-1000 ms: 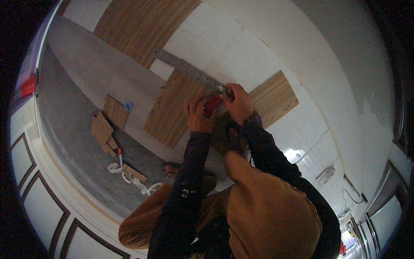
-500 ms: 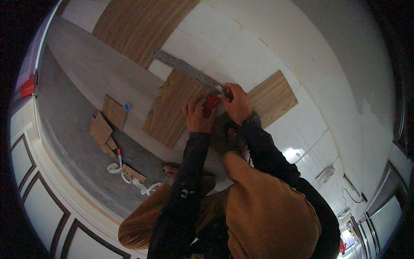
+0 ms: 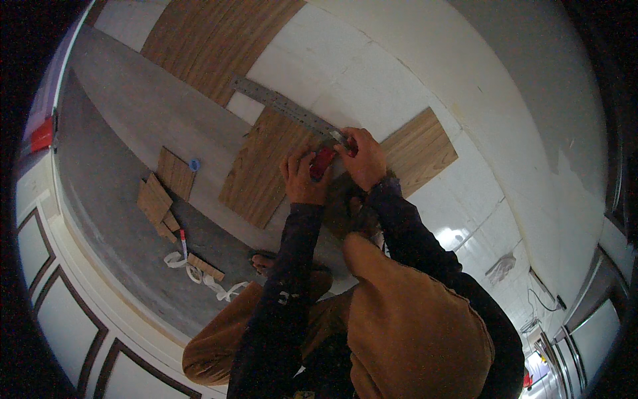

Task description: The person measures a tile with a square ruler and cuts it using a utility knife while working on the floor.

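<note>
My left hand [image 3: 304, 179] is curled around a palm-sized red case [image 3: 323, 163], possibly a tape measure; its kind is not clear. Beside it, the fingers of my right hand [image 3: 364, 159] pinch the near end of a long steel ruler [image 3: 286, 106], where a shiny metal bit and some red show between them. The ruler runs away to the upper left across the far edge of a wood-look plank [image 3: 269, 166]. My fingers partly hide the ruler's near end. A second wood-look piece [image 3: 422, 149] lies right of my right hand.
A larger wood-look panel [image 3: 219, 46] lies farther off on white tiles [image 3: 319, 60]. To the left, plank offcuts [image 3: 156, 199], a blue tape roll [image 3: 194, 165], a red-ended marker-like stick [image 3: 183, 237] and white strips [image 3: 212, 282] lie on grey floor. A wall runs along the right.
Almost nothing differs. My hands and the ruler have shifted very slightly, the hold of both hands staying the same.
</note>
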A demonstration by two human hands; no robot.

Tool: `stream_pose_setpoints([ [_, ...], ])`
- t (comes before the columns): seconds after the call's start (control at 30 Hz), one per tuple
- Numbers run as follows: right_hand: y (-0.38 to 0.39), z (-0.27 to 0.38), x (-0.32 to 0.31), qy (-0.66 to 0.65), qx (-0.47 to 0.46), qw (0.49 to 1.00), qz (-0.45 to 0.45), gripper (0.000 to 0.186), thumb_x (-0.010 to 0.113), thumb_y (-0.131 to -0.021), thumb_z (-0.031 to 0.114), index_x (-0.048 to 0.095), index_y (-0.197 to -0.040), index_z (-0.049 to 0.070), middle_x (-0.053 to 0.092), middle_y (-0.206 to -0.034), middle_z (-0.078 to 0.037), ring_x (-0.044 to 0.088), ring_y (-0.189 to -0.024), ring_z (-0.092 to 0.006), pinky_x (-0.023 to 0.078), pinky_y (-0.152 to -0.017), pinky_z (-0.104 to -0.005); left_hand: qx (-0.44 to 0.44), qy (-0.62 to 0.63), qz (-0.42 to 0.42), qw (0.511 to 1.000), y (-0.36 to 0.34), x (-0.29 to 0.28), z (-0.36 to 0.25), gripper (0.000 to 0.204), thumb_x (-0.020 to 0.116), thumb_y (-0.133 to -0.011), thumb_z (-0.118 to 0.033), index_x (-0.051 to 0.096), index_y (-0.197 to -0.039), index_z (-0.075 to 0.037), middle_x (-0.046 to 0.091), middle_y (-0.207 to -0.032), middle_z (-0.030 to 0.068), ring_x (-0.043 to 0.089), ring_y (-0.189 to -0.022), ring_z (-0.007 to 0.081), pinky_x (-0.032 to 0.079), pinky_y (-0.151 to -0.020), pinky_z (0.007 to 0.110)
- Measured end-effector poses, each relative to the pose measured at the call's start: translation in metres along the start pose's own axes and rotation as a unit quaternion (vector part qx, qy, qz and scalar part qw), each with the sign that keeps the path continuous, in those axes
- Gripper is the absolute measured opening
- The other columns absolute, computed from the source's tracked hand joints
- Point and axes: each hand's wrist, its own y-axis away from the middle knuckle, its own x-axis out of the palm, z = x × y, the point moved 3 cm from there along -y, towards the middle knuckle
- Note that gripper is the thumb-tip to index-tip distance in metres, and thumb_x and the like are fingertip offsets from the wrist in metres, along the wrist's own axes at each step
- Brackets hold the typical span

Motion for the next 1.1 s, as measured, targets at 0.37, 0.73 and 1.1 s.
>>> stream_pose_setpoints([
  [0.37, 0.0001, 0.0004, -0.0025, -0.001, 0.026, 0.999, 0.023, 0.037, 0.074, -0.086, 0.024, 0.062, -0.117, 0.009, 0.065, -0.102, -0.014, 0.068, -0.084, -0.0306, 0.056, -0.074, -0.0435, 0.006, -0.003, -0.013, 1.0, -0.0003, 0.001, -0.0009, 0.049, 0.085, -0.067, -0.021, 0.066, -0.111, -0.012, 0.059, -0.128, 0.0086, 0.05, -0.122, 0.0377, 0.043, -0.104, 0.048],
  [0.73, 0.0001, 0.004, -0.0035, 0.0, -0.005, 1.0, -0.01, 0.036, 0.077, -0.084, 0.018, 0.064, -0.116, 0.009, 0.061, -0.088, -0.007, 0.06, -0.07, -0.0189, 0.052, -0.066, -0.0335, -0.014, -0.014, -0.007, 1.0, 0.0034, 0.0043, 0.0037, 0.051, 0.085, -0.067, -0.022, 0.067, -0.112, -0.013, 0.058, -0.128, 0.0089, 0.049, -0.124, 0.0378, 0.042, -0.105, 0.048],
  [1.1, 0.0005, 0.0005, -0.0033, -0.004, 0.03, 0.999, 0.032, 0.037, 0.073, -0.086, 0.023, 0.062, -0.119, 0.009, 0.065, -0.101, -0.013, 0.068, -0.085, -0.0282, 0.056, -0.076, -0.0419, 0.007, -0.008, -0.013, 1.0, 0.0003, 0.0006, -0.0018, 0.051, 0.085, -0.066, -0.022, 0.066, -0.113, -0.013, 0.058, -0.13, 0.008, 0.047, -0.126, 0.0371, 0.042, -0.106, 0.048],
])
